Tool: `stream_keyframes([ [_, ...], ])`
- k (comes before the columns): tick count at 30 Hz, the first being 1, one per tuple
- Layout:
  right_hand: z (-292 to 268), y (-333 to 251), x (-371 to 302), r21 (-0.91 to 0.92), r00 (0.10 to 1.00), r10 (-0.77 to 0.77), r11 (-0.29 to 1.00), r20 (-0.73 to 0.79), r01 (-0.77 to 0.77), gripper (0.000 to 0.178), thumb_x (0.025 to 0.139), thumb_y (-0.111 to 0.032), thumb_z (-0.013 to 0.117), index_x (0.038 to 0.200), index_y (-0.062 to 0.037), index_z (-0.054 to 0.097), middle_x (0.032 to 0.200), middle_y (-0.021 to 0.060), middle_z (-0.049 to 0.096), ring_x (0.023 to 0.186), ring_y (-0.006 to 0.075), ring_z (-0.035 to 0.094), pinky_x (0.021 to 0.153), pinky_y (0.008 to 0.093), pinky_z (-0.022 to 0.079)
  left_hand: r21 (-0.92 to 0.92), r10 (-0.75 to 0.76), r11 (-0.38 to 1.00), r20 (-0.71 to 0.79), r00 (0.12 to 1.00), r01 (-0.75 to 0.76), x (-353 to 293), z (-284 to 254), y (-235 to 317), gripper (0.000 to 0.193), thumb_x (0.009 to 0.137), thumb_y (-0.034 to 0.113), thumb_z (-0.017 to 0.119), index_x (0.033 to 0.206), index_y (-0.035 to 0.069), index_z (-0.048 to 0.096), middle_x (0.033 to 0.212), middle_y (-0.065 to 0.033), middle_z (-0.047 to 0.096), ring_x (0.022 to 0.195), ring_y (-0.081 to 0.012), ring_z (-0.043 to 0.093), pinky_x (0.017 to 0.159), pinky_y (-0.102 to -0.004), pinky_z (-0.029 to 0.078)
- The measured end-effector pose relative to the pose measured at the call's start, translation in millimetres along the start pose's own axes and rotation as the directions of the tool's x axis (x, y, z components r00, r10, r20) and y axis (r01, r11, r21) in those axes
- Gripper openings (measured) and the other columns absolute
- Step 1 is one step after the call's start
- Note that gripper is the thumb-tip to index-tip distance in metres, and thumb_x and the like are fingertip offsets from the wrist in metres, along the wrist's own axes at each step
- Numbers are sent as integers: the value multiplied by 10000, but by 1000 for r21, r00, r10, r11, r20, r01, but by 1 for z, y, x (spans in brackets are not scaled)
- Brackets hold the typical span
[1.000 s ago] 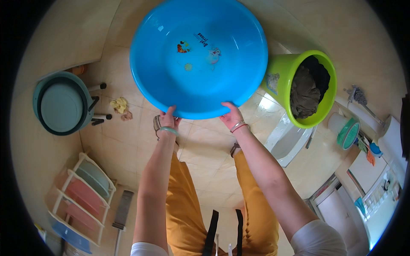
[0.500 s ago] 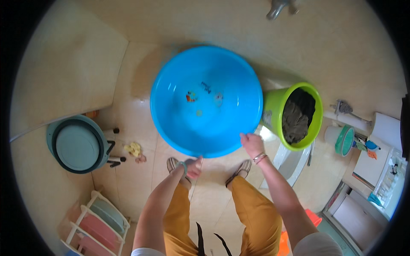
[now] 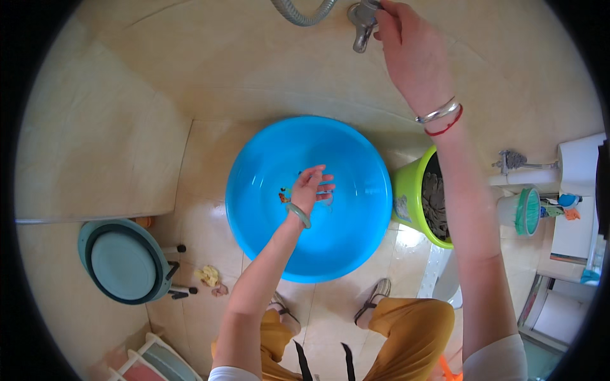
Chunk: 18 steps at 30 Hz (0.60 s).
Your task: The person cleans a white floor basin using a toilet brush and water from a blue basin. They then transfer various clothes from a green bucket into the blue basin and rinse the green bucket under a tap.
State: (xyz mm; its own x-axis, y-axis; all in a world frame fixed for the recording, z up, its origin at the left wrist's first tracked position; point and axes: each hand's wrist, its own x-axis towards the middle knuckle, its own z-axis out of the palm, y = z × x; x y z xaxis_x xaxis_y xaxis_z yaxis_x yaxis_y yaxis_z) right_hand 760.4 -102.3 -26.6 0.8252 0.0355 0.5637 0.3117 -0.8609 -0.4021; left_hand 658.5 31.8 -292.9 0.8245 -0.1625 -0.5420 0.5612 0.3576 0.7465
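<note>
A large blue plastic basin [image 3: 356, 244] stands on the tiled floor in front of my feet. Over its inside hovers my left hand [image 3: 311, 188], fingers apart and holding nothing, with a pale green bangle at the wrist. My right hand [image 3: 416, 60] reaches up to the metal tap [image 3: 361, 37] on the wall, its fingers closed round the top end beside the spout. That hand partly hides the tap's handle. No stream of water shows under the spout. Small coloured pictures decorate the basin's bottom, partly behind my left hand.
A lime-green bucket [image 3: 410, 197] holding dark cloth [image 3: 434, 206] stands against the basin's right side, partly behind my right forearm. At left are a grey-green folding basin [image 3: 124, 263] and a yellowish crumpled cloth [image 3: 208, 275]. A grey hose [image 3: 304, 18] hangs beside the tap.
My right hand has left the basin's near rim and gone up to the tap. My left hand has moved from that rim to above the basin's middle. The view has tilted toward the wall.
</note>
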Motion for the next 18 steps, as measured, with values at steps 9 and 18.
stream_keyframes([
  [9, 2, 36, 9, 436, 992, -115, 892, -44, 123, 263, 945, -163, 423, 1058, 25, 568, 856, 108, 642, 698, 155, 635, 596, 262, 500, -247, 122, 959, -97, 988, -143, 70, -48, -34, 394, 930, 239, 466, 1267, 41, 415, 1167, -158, 529, 999, -263, 566, 787, -349, 501],
  [18, 18, 57, 14, 629, 999, -40, 776, -19, 43, 296, 958, -201, 411, 1134, -1, 540, 932, 88, 634, 725, 136, 642, 594, 238, 502, -288, 80, 950, -156, 984, -122, 79, -61, -46, 431, 912, 243, 502, 1275, 40, 389, 1154, -168, 527, 968, -262, 566, 772, -351, 508],
])
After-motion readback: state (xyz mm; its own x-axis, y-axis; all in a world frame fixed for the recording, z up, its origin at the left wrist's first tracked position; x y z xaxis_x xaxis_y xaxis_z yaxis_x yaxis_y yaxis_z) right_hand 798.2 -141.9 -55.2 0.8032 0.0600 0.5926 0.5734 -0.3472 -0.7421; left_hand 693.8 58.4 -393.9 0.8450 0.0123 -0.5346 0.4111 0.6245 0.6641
